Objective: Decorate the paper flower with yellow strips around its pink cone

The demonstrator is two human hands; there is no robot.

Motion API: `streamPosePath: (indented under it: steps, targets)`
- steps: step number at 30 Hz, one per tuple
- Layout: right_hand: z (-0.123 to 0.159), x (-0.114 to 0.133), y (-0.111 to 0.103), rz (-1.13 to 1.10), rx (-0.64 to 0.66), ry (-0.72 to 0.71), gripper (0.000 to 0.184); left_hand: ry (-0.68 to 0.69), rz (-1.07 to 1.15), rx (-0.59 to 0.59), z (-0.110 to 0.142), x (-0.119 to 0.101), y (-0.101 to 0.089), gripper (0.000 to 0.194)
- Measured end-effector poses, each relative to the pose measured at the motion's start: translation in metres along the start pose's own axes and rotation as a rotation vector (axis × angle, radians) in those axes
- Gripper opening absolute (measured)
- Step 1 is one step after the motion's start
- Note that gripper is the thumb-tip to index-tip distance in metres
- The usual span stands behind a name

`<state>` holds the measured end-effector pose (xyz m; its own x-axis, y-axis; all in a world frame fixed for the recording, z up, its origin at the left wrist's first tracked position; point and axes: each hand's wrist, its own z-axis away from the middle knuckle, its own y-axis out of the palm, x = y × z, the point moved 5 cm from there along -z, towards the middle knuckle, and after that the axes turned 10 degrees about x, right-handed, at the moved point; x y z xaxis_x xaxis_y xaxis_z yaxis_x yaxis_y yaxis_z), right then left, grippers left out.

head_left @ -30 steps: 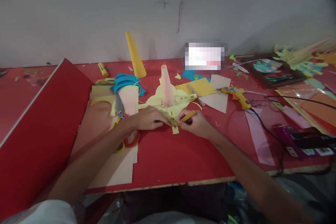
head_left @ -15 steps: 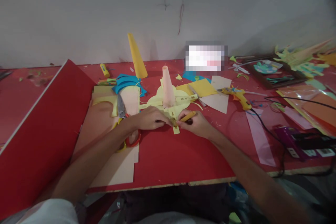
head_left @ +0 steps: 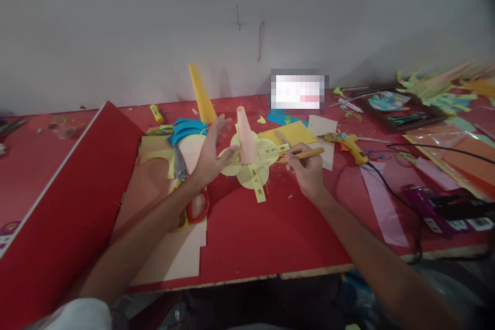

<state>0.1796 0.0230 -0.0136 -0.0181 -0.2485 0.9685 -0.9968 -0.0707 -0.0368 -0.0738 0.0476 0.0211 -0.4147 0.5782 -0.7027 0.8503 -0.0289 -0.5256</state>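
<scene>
A pale pink paper cone (head_left: 245, 135) stands upright on a light yellow flower-shaped paper base (head_left: 255, 171) in the middle of the red table (head_left: 247, 237). A yellow paper strip (head_left: 258, 185) with small marks runs from the base toward me. My left hand (head_left: 212, 152) is raised just left of the cone, fingers spread and blurred, thumb close to the base. My right hand (head_left: 307, 170) is closed round a yellow pen-like stick (head_left: 305, 154), held to the right of the base and pointing right.
Red-handled scissors (head_left: 185, 185) lie on beige card left of the base. A tall yellow cone (head_left: 201, 94) and blue cut-outs (head_left: 185, 128) stand behind. A yellow glue gun (head_left: 348, 143) with black cable lies at right. A red board (head_left: 62, 206) leans at left.
Both hands have lifted off the yellow strip. The left hand rose and opened beside the cone; the right hand drew back to the right with the stick.
</scene>
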Motion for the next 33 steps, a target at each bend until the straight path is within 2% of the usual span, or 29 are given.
streamPosePath:
  steps: [1, 3, 5, 7, 9, 12, 14, 17, 20, 22, 27, 29, 33]
  targets:
    - [-0.001, -0.001, -0.001, -0.02, -0.021, -0.001, 0.023, -0.003, 0.033, 0.1, -0.005, 0.001, 0.007, 0.071]
    - [-0.003, -0.003, 0.0, -0.038, -0.028, 0.003, 0.025, -0.037, 0.078, 0.24, -0.013, 0.004, 0.019, 0.074]
    - [-0.004, -0.004, 0.001, -0.045, -0.015, 0.001, 0.026, -0.081, 0.079, 0.265, -0.017, 0.005, 0.024, 0.068]
    - [-0.004, -0.003, 0.001, -0.046, -0.026, -0.015, 0.027, -0.097, 0.049, 0.208, -0.02, 0.003, 0.02, 0.057]
    - [-0.005, 0.001, -0.002, -0.047, -0.068, -0.04, 0.027, -0.085, 0.027, 0.092, -0.022, -0.003, 0.008, 0.048]
    - [-0.006, 0.008, -0.013, -0.059, -0.172, -0.088, 0.025, -0.083, 0.021, -0.117, -0.023, -0.015, -0.013, 0.046]
    - [-0.006, 0.013, -0.02, -0.064, -0.247, -0.114, 0.024, -0.11, 0.022, -0.213, -0.022, -0.022, -0.021, 0.048]
    - [-0.007, 0.017, -0.025, -0.047, -0.299, -0.147, 0.024, -0.173, 0.036, -0.27, -0.02, -0.027, -0.018, 0.048]
    - [-0.008, 0.017, -0.023, -0.022, -0.281, -0.153, 0.025, -0.272, 0.037, -0.308, -0.014, -0.017, -0.005, 0.05]
    - [-0.008, 0.014, -0.021, -0.006, -0.25, -0.129, 0.026, -0.338, 0.021, -0.267, -0.011, -0.003, 0.006, 0.048]
    - [-0.008, 0.008, -0.015, 0.029, -0.148, -0.053, 0.027, -0.347, -0.102, 0.011, -0.009, 0.021, 0.024, 0.04]
    - [-0.008, 0.007, -0.014, 0.052, -0.132, -0.05, 0.026, -0.329, -0.113, 0.033, -0.008, 0.022, 0.025, 0.036]
    - [-0.007, 0.008, -0.009, 0.088, -0.113, -0.062, 0.026, -0.282, -0.126, -0.013, -0.009, 0.013, 0.029, 0.035]
